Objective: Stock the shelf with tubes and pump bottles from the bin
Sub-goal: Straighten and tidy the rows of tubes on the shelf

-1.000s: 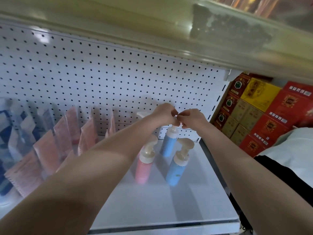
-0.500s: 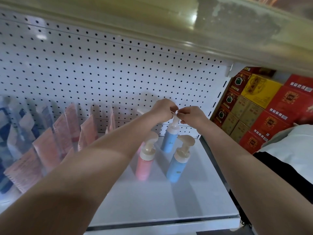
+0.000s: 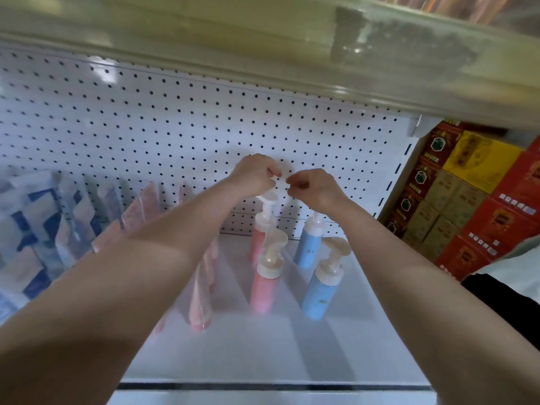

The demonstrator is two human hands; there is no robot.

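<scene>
Pegboard back wall (image 3: pixel 175 135) fills most of the view, with the white shelf deck (image 3: pixel 292 355) running from under the hands back toward the person and another shelf (image 3: pixel 263 54) close overhead. Off past the right hand there's a stack of red, yellow and tan boxes (image 3: pixel 482 200). Out beyond the left forearm are rows of tubes (image 3: pixel 73 223), pink ones nearer the arm and blue-and-white ones further out.

Four pump bottles are already standing on the deck in a two-by-two block. The rear pink pump bottle (image 3: pixel 258 241) is straight below the left hand (image 3: pixel 254 176), and the rear blue bottle (image 3: pixel 306 247) is below the right hand (image 3: pixel 317 187). The front pink bottle (image 3: pixel 264 290) and front blue bottle (image 3: pixel 318 296) sit on the person's side of those, between the two forearms.

Both hands are right up at the pegboard, fingers curled, fingertips nearly meeting. The left one looks like it's pinching the pump head (image 3: pixel 270 197) of the rear pink bottle. The right is pinched in at the same spot, but I honestly can't tell if it's gripping anything.

The key thing, imo: that bottle stands upright with its long axis vertical, directly under the left hand, so the left is the nearer one. Any pull-back crosses over the front pair, so I'd lift clear first.
</scene>
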